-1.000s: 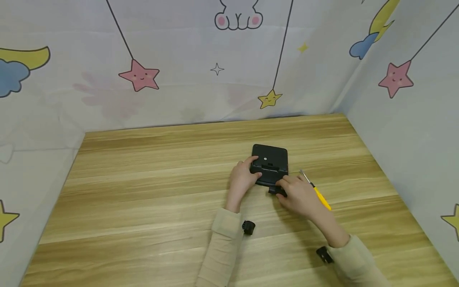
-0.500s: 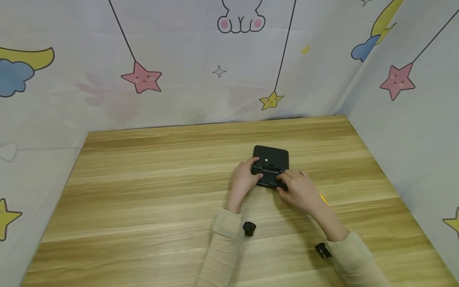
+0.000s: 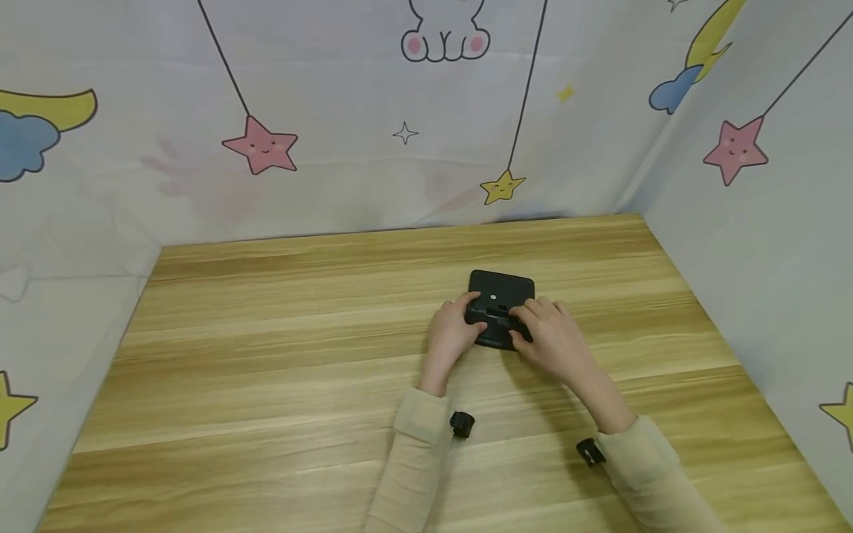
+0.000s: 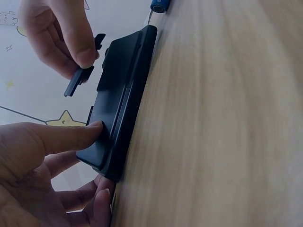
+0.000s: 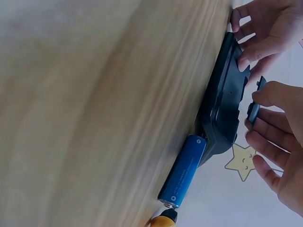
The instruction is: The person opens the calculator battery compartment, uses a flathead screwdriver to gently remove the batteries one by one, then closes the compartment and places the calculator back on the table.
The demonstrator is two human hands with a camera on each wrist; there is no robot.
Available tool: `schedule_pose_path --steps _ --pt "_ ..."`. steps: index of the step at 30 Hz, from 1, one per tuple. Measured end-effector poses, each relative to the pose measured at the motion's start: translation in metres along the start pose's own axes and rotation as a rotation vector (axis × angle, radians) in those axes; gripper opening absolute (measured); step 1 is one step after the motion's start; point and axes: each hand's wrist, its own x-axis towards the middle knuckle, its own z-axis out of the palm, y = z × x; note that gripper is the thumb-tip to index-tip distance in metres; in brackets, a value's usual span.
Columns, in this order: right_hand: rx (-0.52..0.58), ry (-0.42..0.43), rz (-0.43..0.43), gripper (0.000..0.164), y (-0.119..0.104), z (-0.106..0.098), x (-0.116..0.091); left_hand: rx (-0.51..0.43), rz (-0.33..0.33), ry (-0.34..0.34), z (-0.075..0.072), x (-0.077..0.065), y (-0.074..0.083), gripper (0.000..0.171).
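Observation:
A flat black device (image 3: 501, 285) with a recessed slot across its face lies on the wooden table. My left hand (image 3: 448, 329) grips its left edge, thumb (image 4: 92, 135) on the black casing and fingers along the far side. My right hand (image 3: 553, 337) pinches a thin black battery cover (image 5: 255, 111) with small tabs, held above the slot with a gap visible in both wrist views. In the right wrist view a blue battery (image 5: 183, 170) lies by the device's right end, the tip of a yellow-handled screwdriver (image 5: 163, 221) just beyond it.
The wooden tabletop (image 3: 280, 355) stretches out on both sides, with a white printed cloth wall (image 3: 346, 111) at the back and another at the right. Black wrist cameras show by the left sleeve (image 3: 416, 437) and the right sleeve (image 3: 640, 451).
My right hand has carried the battery cover from the near right corner of the device up over its slot. It now hides the screwdriver in the head view. My left hand stays put.

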Motion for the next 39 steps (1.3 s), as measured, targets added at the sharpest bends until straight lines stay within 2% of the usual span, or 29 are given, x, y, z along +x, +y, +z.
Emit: schedule_pose_path --steps 25,39 --pt "-0.039 0.084 -0.012 0.028 0.004 0.016 0.015 0.000 -0.012 -0.002 0.003 -0.002 0.000 0.057" --pt "-0.059 0.040 -0.018 0.028 0.004 0.018 0.017 0.000 -0.022 -0.003 0.003 -0.004 0.003 0.057"
